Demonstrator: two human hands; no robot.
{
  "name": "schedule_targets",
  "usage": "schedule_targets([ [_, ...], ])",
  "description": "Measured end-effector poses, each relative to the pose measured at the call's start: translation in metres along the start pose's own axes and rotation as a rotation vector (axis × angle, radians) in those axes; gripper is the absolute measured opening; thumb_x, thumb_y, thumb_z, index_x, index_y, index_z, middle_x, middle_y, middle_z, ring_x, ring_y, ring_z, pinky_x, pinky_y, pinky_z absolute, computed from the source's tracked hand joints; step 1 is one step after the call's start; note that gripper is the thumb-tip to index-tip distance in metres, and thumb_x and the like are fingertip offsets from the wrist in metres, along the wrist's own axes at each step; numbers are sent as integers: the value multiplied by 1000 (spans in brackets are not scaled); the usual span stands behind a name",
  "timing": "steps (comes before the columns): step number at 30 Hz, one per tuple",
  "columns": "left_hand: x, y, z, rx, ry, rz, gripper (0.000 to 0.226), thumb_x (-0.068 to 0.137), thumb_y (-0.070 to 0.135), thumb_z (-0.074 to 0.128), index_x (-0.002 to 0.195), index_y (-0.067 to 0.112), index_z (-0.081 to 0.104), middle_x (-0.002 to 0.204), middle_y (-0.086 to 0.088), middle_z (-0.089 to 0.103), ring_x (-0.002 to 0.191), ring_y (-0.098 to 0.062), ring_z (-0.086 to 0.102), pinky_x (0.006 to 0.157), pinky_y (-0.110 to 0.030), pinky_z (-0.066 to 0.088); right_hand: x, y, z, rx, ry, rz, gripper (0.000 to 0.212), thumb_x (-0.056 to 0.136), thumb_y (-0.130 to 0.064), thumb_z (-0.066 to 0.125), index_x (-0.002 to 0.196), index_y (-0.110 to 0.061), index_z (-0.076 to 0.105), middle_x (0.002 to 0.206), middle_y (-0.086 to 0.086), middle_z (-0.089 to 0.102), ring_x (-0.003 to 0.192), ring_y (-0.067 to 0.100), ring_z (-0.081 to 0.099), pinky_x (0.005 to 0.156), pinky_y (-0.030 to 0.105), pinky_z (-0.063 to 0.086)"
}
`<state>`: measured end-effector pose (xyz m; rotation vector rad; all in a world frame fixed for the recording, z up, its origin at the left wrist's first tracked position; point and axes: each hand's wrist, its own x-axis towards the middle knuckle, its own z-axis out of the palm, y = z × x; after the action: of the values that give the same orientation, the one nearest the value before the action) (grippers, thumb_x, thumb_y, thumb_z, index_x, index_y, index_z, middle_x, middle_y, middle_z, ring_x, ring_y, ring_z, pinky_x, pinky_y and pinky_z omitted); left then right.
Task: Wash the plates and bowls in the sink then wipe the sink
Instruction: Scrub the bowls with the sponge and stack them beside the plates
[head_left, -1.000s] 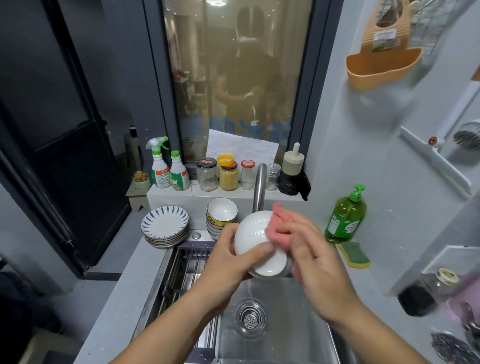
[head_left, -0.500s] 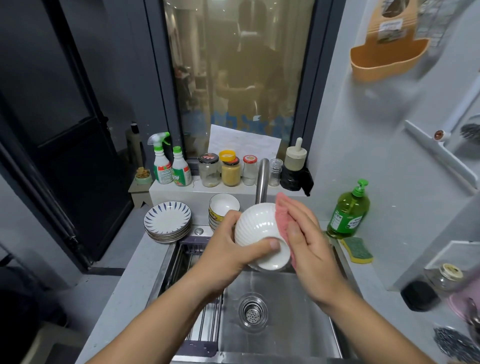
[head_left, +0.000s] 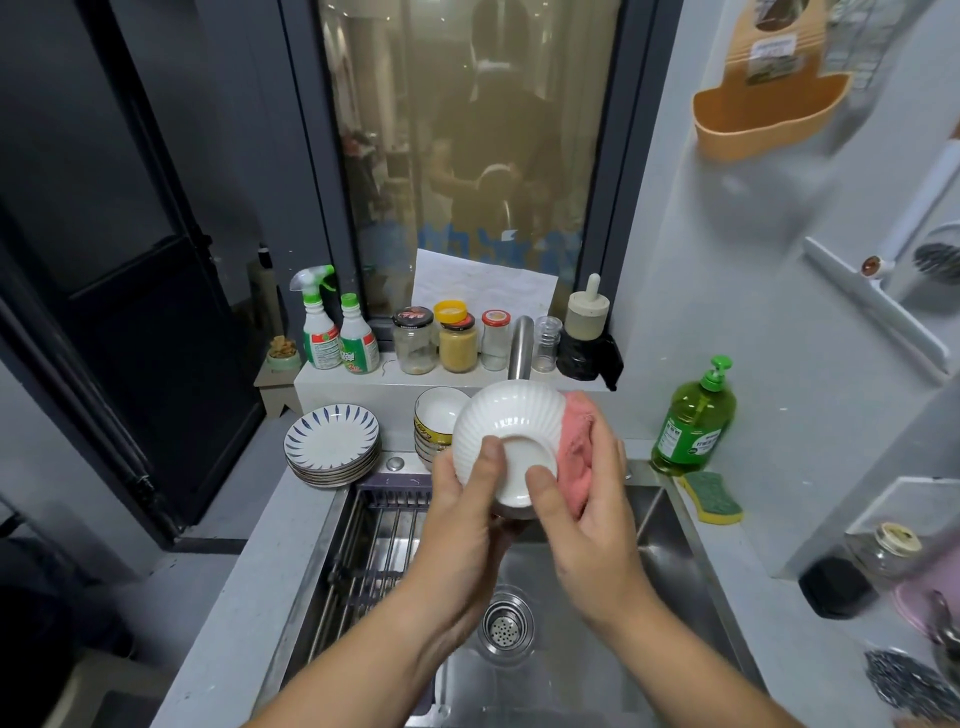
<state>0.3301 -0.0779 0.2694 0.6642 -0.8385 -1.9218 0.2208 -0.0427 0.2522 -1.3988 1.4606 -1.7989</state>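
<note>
Bowl (head_left: 511, 415), one, upturned — left hand (head_left: 462, 519) fingers curled round it, right hand's (head_left: 587, 519) round one cloth (head_left: 576, 441) (pink)

two spray bottles (head_left: 340, 335) at the left end of the ledge (head_left: 363, 383), jars (head_left: 457, 340) mid-ledge; green soap bottle (head_left: 693, 418) at the tabletop's (head_left: 758, 551) back right, sponge (head_left: 714, 498) just beside it; orange holder (head_left: 763, 114) hanging above

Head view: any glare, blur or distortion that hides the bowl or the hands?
Head view: the window reflects the lit room and the person, hiding outdoors; wide-angle bending bows the door; the bottom right corner is smeared; bowl, cloth, left hand and right hand are sharp.
</note>
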Motion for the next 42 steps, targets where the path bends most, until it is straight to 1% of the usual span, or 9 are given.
schedule_targets([
  [3, 2, 0, -8, 143, -98, -80, 80, 93, 58, 64, 146, 3, 41, 137, -22, 65, 122, -32, 67, 93, -40, 59, 12, -5, -13, -44, -7, -30, 72, 86, -39, 67, 150, -24, 38, 149, -1, 43, 142, 4, 41, 120, 35, 33],
  [7, 13, 24, -27, 440, -197, -118, 78, 69, 32, 88, 136, 14, 54, 122, -13, 74, 109, -28, 74, 87, -42, 61, 29, -22, -45, -180, -280, -19, 58, 86, -28, 67, 140, -30, 46, 145, -5, 45, 132, -14, 43, 109, 6, 31],
  [11, 25, 45, -28, 596, -367, -198, 74, 68, 14, 90, 135, 22, 58, 126, -15, 71, 112, -31, 72, 84, -44, 61, 43, -28, -58, -372, -526, -27, 59, 85, -36, 68, 142, -33, 49, 147, -8, 43, 135, -6, 42, 112, 10, 29],
  [16, 29, 46, -26, 512, -324, -118, 74, 64, 2, 87, 132, 11, 58, 115, -17, 73, 100, -27, 73, 76, -37, 61, 34, -25, -45, -219, -324, -40, 46, 96, -31, 59, 141, -25, 54, 148, -6, 47, 132, -8, 46, 106, 6, 33],
  [24, 25, 25, -15, 110, -89, -69, 66, 66, 1, 80, 128, 11, 58, 109, -17, 71, 92, -32, 67, 95, -53, 51, -9, 11, -14, -128, -54, 88, 80, 87, -74, 51, 155, -46, 19, 148, 11, 46, 125, 26, 54, 110, 41, 45],
  [28, 14, 2, -13, 120, -64, -92, 67, 65, 9, 84, 125, 13, 55, 113, -21, 69, 99, -30, 61, 88, -44, 41, 6, 4, -13, -9, 17, 41, 75, 88, -49, 58, 154, -25, 32, 157, 1, 40, 143, 8, 41, 121, 34, 33],
  [32, 13, 20, -17, 335, -148, -109, 73, 64, 29, 88, 129, 9, 60, 116, -7, 76, 108, -23, 69, 99, -39, 50, 30, -7, -34, -17, -94, 32, 55, 100, -27, 58, 149, -20, 36, 153, 0, 40, 139, -9, 40, 112, 11, 34],
  [35, 21, 38, -19, 501, -226, -110, 65, 70, 15, 86, 129, 16, 59, 113, -5, 77, 102, -20, 75, 79, -32, 61, 41, -16, -53, -147, -328, 18, 52, 98, -12, 63, 147, -9, 45, 150, -3, 44, 133, -12, 44, 106, 7, 36],
  [42, 32, 27, -10, 380, -153, -212, 53, 71, 16, 81, 120, 20, 64, 105, -9, 74, 95, -29, 72, 95, -64, 55, 43, -20, -45, -126, -276, 13, 45, 100, -58, 47, 134, -32, 60, 147, -13, 50, 140, 4, 44, 120, 32, 33],
])
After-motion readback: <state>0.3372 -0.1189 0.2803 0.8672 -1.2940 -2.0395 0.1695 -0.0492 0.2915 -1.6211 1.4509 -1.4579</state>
